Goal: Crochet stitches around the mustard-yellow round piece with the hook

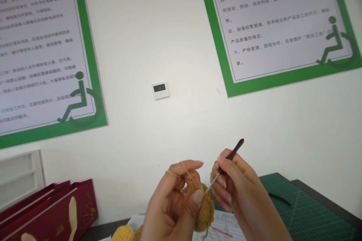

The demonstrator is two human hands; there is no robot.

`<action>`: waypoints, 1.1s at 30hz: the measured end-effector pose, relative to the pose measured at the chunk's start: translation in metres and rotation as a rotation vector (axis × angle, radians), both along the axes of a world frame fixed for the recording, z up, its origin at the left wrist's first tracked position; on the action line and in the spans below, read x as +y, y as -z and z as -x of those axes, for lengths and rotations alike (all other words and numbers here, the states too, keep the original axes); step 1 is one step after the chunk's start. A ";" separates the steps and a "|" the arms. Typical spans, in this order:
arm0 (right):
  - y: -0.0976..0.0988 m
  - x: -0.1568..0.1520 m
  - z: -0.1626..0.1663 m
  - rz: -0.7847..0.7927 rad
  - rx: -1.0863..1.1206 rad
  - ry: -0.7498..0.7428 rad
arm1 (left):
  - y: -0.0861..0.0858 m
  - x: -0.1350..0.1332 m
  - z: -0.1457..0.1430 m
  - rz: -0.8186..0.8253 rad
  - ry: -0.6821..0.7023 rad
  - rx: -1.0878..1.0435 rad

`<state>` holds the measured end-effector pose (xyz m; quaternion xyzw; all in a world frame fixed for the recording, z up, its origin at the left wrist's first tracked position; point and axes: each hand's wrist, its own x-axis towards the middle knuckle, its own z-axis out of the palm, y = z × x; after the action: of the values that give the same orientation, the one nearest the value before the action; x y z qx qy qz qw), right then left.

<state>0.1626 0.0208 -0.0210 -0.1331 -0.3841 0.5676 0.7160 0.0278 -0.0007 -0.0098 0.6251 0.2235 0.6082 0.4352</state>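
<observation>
Seemingly you're stitching, left fingers [195, 200] pinching brown crochet [207, 212], right fingers [230, 167] gripping a hook [234, 150] pointing seven o'clock, likely needing yarn [189, 173] caught.

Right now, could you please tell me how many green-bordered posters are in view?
2: one poster at upper left, another poster at upper right, both partly cut off.

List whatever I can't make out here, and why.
All in the head view:
- Tip of the crochet hook: lost at the brown crochet piece in the left hand.
- Yellow yarn ball: underside cut off by the bottom edge.
- Left poster: cut off by the left and top edges.
- Printed sheet: text too small and blurred.
</observation>
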 end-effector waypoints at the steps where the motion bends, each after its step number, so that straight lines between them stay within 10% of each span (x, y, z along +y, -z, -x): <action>1: -0.001 0.000 0.000 0.006 0.016 -0.034 | 0.000 0.001 0.000 0.004 0.003 -0.017; 13: 0.007 0.004 0.011 -0.040 0.058 -0.269 | -0.001 0.004 -0.001 0.036 0.013 -0.133; 22: 0.016 0.007 0.016 -0.550 -0.119 0.063 | -0.005 -0.001 0.007 0.078 0.076 -0.131; 33: 0.015 0.008 0.008 -0.487 -0.124 0.166 | -0.004 0.002 0.016 0.121 0.122 -0.079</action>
<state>0.1544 0.0288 -0.0358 -0.0221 -0.5402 0.3885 0.7461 0.0121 0.0013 -0.0057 0.5855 0.2040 0.5904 0.5167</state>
